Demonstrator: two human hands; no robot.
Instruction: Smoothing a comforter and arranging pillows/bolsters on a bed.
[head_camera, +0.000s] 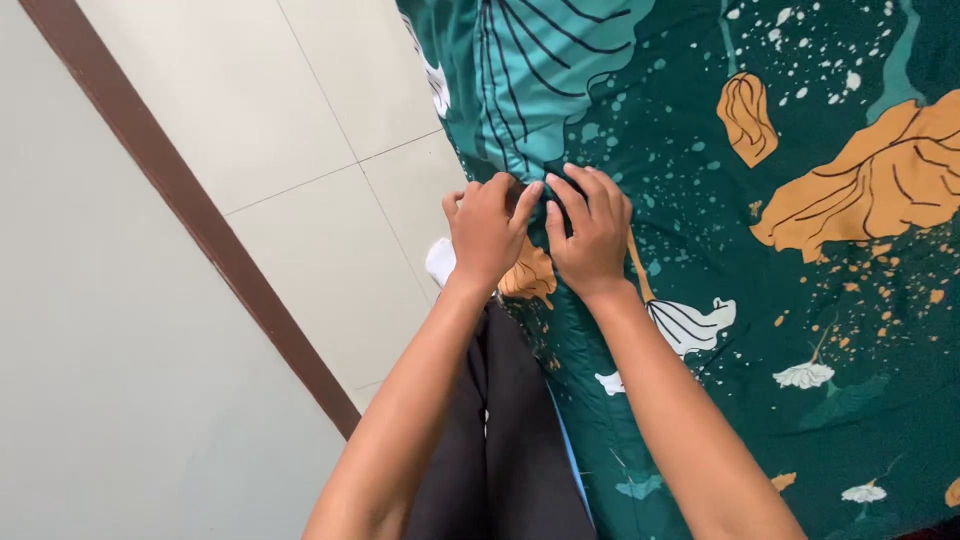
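both hands pinch the edge of the teal floral bedcover (760, 300) on the bed; left hand (488, 230) and right hand (592, 232) closed on fabric, side by side; step in hand looks like gripping the edge; next calls for an even pull.

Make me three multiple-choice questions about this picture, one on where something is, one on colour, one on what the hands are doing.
1. Where do both hands meet?
A. at the quilt's edge
B. on the wall
C. on the floor tiles

2. What is the quilt's main colour?
A. red
B. dark teal
C. grey

3. How are the hands?
A. hanging open
B. fingers curled, pinching fabric
C. flat on the floor

Answers:
1 A, left hand and right hand sit together on the quilt beside the floor.
2 B, teal with orange and white flowers.
3 B, fingers bunch the cloth.
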